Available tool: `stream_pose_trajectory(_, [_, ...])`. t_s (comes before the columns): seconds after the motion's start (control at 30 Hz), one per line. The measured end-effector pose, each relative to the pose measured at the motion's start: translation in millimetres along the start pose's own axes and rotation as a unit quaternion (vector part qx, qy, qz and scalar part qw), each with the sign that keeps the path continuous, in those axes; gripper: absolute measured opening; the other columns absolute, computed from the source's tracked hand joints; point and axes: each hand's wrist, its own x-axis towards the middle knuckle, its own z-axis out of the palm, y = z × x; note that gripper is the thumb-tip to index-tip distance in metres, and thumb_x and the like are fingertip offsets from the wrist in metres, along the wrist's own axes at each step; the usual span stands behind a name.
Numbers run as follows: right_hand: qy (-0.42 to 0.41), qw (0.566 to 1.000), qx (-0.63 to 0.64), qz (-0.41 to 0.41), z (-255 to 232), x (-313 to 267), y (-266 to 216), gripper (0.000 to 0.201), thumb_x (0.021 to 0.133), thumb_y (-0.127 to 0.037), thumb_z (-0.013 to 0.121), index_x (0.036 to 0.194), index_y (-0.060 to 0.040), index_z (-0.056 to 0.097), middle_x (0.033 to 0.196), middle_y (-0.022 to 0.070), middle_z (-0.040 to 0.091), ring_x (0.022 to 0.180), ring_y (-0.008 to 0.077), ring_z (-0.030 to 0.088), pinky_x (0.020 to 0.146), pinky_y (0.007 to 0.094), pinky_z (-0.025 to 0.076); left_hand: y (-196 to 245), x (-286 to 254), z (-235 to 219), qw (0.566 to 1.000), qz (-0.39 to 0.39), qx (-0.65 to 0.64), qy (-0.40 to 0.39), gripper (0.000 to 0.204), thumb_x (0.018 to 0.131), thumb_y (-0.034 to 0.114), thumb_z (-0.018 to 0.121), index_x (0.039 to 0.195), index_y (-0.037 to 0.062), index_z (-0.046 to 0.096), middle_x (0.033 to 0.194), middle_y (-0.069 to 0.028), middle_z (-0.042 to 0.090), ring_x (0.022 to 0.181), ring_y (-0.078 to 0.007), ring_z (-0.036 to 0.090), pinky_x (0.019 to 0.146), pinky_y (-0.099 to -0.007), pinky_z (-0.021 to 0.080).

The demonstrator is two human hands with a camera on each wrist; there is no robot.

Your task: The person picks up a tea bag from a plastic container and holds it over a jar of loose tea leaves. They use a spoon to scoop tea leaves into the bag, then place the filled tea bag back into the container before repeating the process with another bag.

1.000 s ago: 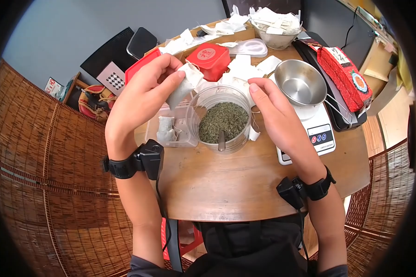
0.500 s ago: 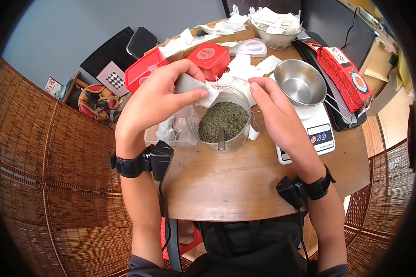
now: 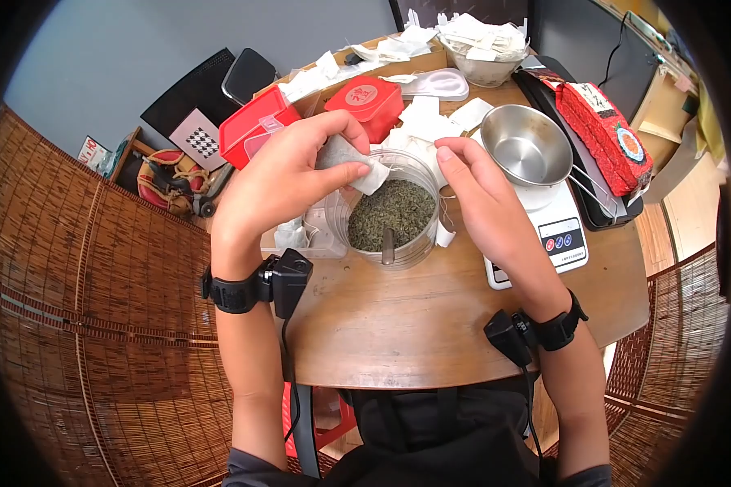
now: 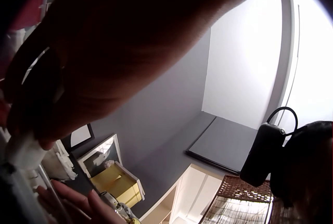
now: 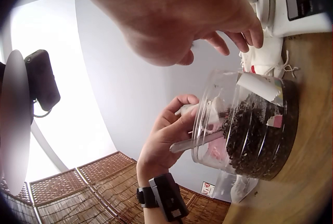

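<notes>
Table (image 3: 398,325): wood, smooth, semi-glossy. Jar (image 3: 339,207): clear plastic, glossy. Pan (image 3: 521,150): metal, shiny. Lidded box (image 3: 374,104): red plastic, glossy. Leaves (image 3: 394,207): rough, matt.

Head view: bright, even light, soft sheen on the wooden surface (image 3: 398,341), edges curved and black. Wrist views: glaring white overhead, the near hand (image 4: 130,42) dark in the left one.
</notes>
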Motion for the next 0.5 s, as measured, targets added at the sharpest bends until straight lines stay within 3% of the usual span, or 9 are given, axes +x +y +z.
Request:
stream_pose_trajectory(0.1, [0.0,1.0,0.001,0.003,0,-1,-1,0.046,0.109,-0.038,0.052,0.128,0.0028,0.055,0.098,0.0092,0.062,0.074,0.0118,0.057,0.066,0.0305,0.048,-1,2,2,1.0,0.013,-0.004,-0.005,0.022,0.091,0.011,0.076,0.107,0.0037,0.062,0.087,-0.0071,0.067,0.072,-0.0125,0.065,0.063,-0.0304,0.051])
stream_pose_trajectory(0.17, [0.0,1.0,0.002,0.002,0,0,0,0.045,0.109,-0.038,0.052,0.127,0.0027,0.055,0.098,0.0091,0.062,0.074,0.0117,0.057,0.065,0.0304,0.048,-8,4,4,0.999,0.045,0.014,0.008,0.019,0.092,0.007,0.076,0.106,0.0032,0.064,0.089,0.0032,0.062,0.077,-0.0037,0.053,0.066,-0.0224,0.046])
stream_pose_trajectory(0.37, [-0.001,1.0,0.005,0.001,0,0,0,0.045,0.108,-0.038,0.052,0.127,0.0028,0.056,0.098,0.0087,0.061,0.073,0.0112,0.057,0.065,0.0303,0.047,-11,6,9,0.994,0.09,0.04,0.041,0.022,0.09,0.007,0.077,0.107,0.0029,0.064,0.094,0.0004,0.063,0.086,-0.0078,0.056,0.072,-0.0262,0.048])
stream_pose_trajectory(0.5, [-0.002,1.0,0.013,0.002,0,0,1,0.044,0.108,-0.037,0.053,0.127,0.003,0.056,0.098,0.0086,0.061,0.072,0.0111,0.057,0.064,0.0301,0.047,-6,6,7,0.996,0.066,0.049,0.02,0.023,0.09,0.007,0.077,0.108,0.0029,0.063,0.094,0.0009,0.063,0.084,-0.0076,0.055,0.072,-0.0258,0.048])
